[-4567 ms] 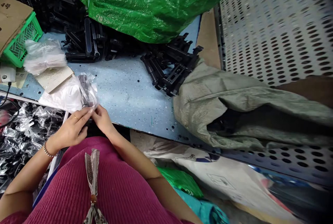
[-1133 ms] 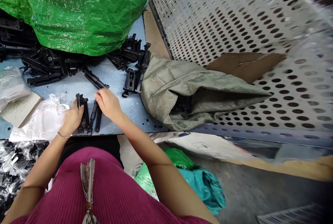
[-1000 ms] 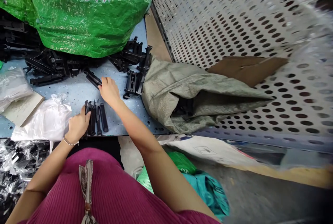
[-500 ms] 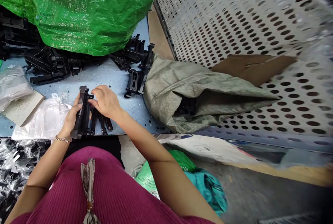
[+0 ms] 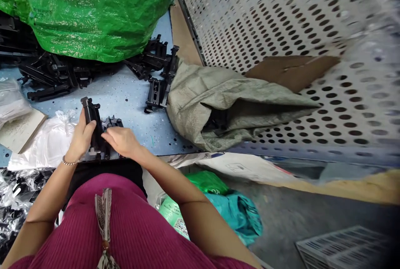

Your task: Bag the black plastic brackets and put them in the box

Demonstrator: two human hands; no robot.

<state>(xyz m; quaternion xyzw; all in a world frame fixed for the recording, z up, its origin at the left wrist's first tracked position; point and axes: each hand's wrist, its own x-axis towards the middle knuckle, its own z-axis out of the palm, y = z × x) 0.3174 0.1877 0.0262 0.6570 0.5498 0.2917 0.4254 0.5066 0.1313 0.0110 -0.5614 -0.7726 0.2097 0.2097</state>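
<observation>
In the head view, my left hand (image 5: 81, 136) is wrapped around a long black plastic part (image 5: 90, 114), its thumb lying along the near face. The part stands tilted at the table's front edge, its narrow top end pointing away from me. My right hand (image 5: 122, 140) is closed at the part's lower right side, thumb pressed close to it; its curled fingertips are hidden. Just beyond the right knuckles lie more black plastic parts (image 5: 112, 122), partly covered by that hand. Clear plastic bags (image 5: 46, 139) lie left of my left hand.
A big green bag (image 5: 93, 18) stands at the back, with piled black parts (image 5: 50, 73) around its base. To the right, a grey-green woven sack (image 5: 190, 102) holds black pieces, beside a perforated metal panel (image 5: 250, 18). A flat board (image 5: 23, 129) sits at left.
My right hand has moved down along the part toward the table's front edge, its fingers now more curled. My left hand keeps its hold. The camera view has shifted slightly.
</observation>
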